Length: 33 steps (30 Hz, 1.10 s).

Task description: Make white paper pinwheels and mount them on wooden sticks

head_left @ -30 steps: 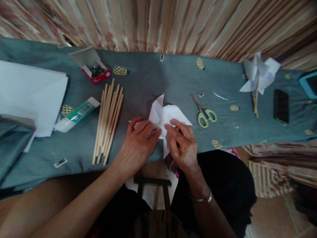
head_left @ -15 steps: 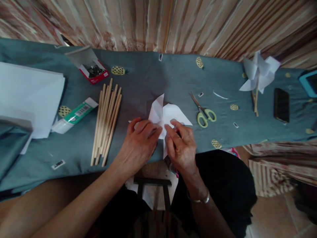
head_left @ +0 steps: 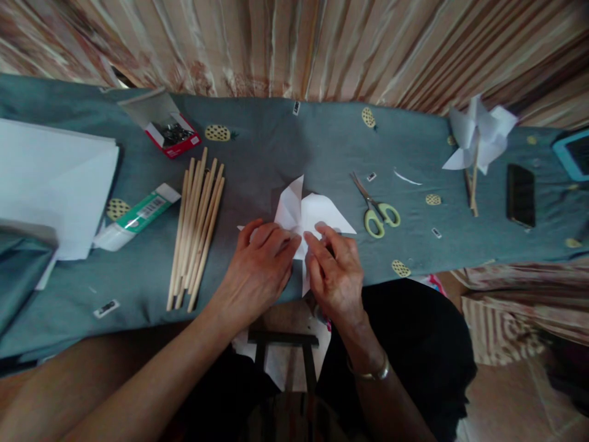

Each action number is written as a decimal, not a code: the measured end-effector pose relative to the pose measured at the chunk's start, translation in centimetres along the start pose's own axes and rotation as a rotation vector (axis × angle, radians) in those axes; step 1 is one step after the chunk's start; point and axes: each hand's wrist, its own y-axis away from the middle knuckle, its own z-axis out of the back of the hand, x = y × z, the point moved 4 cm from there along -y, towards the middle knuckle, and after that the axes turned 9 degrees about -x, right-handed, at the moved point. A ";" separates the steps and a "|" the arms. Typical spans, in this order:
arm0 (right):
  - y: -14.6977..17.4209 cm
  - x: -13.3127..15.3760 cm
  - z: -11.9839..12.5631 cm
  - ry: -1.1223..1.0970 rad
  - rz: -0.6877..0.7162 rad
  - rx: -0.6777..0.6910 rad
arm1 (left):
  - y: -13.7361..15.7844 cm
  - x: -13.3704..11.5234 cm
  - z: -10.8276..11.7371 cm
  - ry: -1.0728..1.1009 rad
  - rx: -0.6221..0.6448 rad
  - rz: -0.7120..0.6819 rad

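Note:
A white paper pinwheel (head_left: 321, 210) lies near the table's front edge, its blades folded toward the middle. My left hand (head_left: 260, 264) covers its left side, fingers curled and pressed on the paper by the centre. From the right, my right hand (head_left: 338, 270) pinches at the paper close to the centre, with a bracelet on its wrist. Whether something small sits between the fingertips is hidden. Scissors (head_left: 380, 215) with light green handles rest right of the pinwheel. Several wooden sticks (head_left: 196, 236) lie in a bundle to the left of my left hand.
Behind the sticks stands an open red box of small metal pieces (head_left: 175, 134). A green and white glue tube (head_left: 138, 216) and a stack of white paper (head_left: 55, 178) are farther left. At right lie another pinwheel on a stick (head_left: 478, 135), a black phone (head_left: 521, 195) and a blue-edged device (head_left: 573, 153).
Both hands stay on the pinwheel with hardly any movement. The whole view has shifted very slightly.

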 end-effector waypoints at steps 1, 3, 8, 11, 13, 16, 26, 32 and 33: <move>0.0 0.0 0.0 0.003 0.004 0.001 | 0.0 0.0 0.0 -0.001 -0.003 0.000; 0.0 0.0 0.0 0.008 0.007 0.002 | 0.0 0.0 0.0 -0.001 -0.007 0.000; -0.1 0.0 0.0 0.019 0.000 0.025 | 0.0 0.0 0.0 -0.006 -0.002 0.002; 0.0 0.1 -0.1 0.030 -0.007 0.035 | -0.1 0.0 0.0 -0.009 0.000 0.003; 0.0 0.1 -0.1 0.032 -0.007 0.039 | -0.1 0.0 0.0 -0.008 0.008 0.001; 0.1 0.1 -0.2 0.034 -0.015 0.040 | -0.2 0.0 -0.1 0.001 0.021 0.008; -2.2 -1.4 1.2 -0.044 -0.109 0.059 | -0.4 0.1 0.0 -0.007 0.021 0.004; -5.8 -5.0 -0.9 -0.078 -0.165 0.097 | -0.6 0.1 0.0 -0.023 0.055 0.003; -6.3 -5.3 -1.3 -0.116 -0.158 0.103 | -0.6 0.1 0.0 -0.023 0.059 0.005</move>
